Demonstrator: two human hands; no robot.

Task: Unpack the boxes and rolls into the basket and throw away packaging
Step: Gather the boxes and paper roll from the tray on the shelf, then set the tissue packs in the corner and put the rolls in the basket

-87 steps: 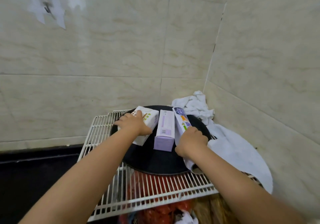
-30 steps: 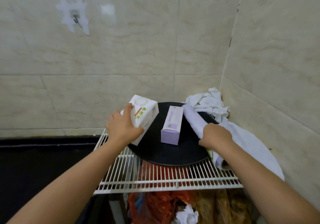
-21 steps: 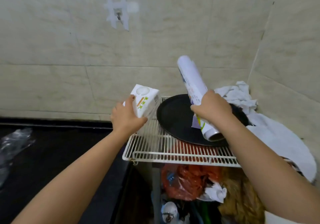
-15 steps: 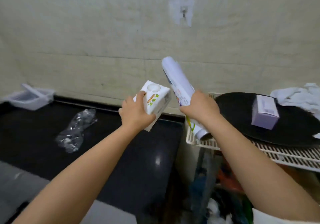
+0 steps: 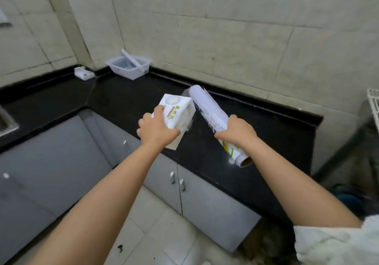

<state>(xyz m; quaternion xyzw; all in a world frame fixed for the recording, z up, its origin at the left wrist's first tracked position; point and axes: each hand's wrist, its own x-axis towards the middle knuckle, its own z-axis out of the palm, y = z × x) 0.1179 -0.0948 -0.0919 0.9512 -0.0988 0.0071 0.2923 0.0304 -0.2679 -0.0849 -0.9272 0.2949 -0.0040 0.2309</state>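
Both my arms have swung left, away from the wire rack and the black round tray, and the white box and the roll that I lifted there now hang above the long black stone worktop (image 5: pixel 225 141), which runs along the beige tiled wall (image 5: pixel 246 39) and turns a corner at the far left. Grey cabinet doors (image 5: pixel 205 199) with small metal handles sit below it, above a pale tiled floor (image 5: pixel 160 234). Only a corner of the white wire rack (image 5: pixel 374 103) shows at the right edge. Far back on the worktop, against the wall, stands the white perforated plastic basket (image 5: pixel 131 68), with a long white piece leaning across its rim. Just left of it, in the corner, lies a small white packet (image 5: pixel 83 74). My left hand (image 5: pixel 155 130) has its grip closed around the white cardboard box with green and orange print (image 5: pixel 178 115), fingers wrapped over its near end, the box tilted. My right hand (image 5: pixel 238 133) has its grip closed around the middle of the white printed roll on a cardboard tube (image 5: pixel 209 109), slanting from upper left down to lower right, its open tube end nearest me. Box and roll nearly meet at their far ends, well apart from the basket.
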